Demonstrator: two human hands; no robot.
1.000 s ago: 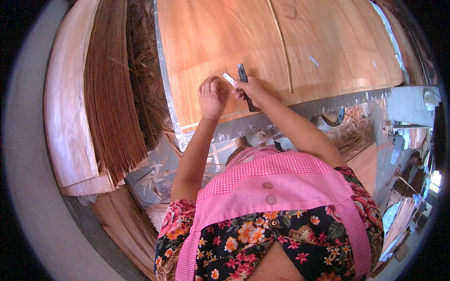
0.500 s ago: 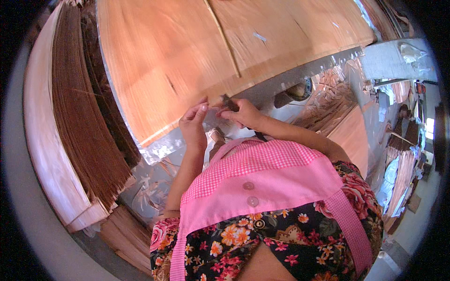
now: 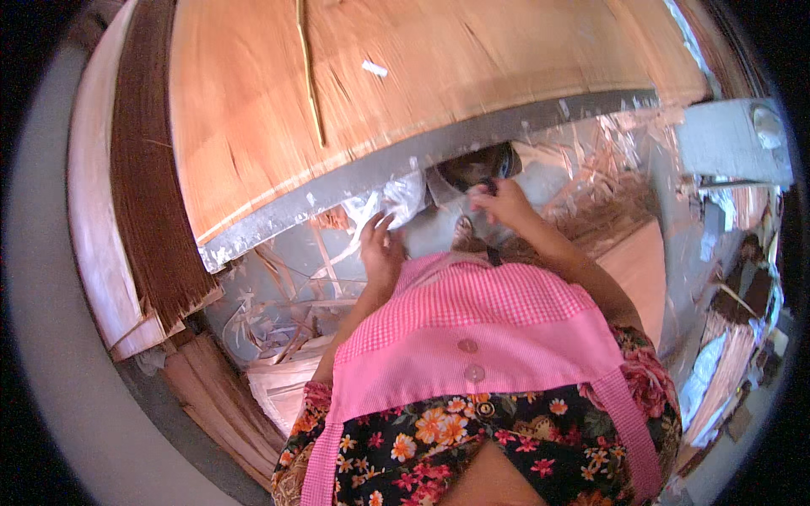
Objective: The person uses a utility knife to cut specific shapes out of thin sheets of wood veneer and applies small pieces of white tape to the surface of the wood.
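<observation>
Both my hands hang just below the grey edge of the table (image 3: 287, 215), under the broad sheet of wood veneer (image 3: 405, 93) that lies across it. My right hand (image 3: 499, 202) is closed, fingers curled, about a small dark object (image 3: 488, 185) at its fingertips; I cannot tell what the object is, as most of it is hidden. My left hand (image 3: 381, 251) is loosely open, fingers pointing up toward twelve o'clock, holding nothing that I can make out; its fingertips are at or just beside a crumpled piece of clear plastic (image 3: 390, 201) hanging off the table edge.

From my right hand the veneer sheet lies toward eleven and twelve o'clock, its long near edge running from eight o'clock up to two o'clock along the table. A thin yellowish stick (image 3: 309, 72) lies on it, its long axis near twelve-to-six, well apart from both hands, with a small white scrap (image 3: 375, 68) at its three o'clock. My left hand is the nearer to the stick. Veneer offcuts (image 3: 278, 316) litter the floor at its seven o'clock, and stacked veneer sheets (image 3: 139, 194) stand at nine o'clock.
</observation>
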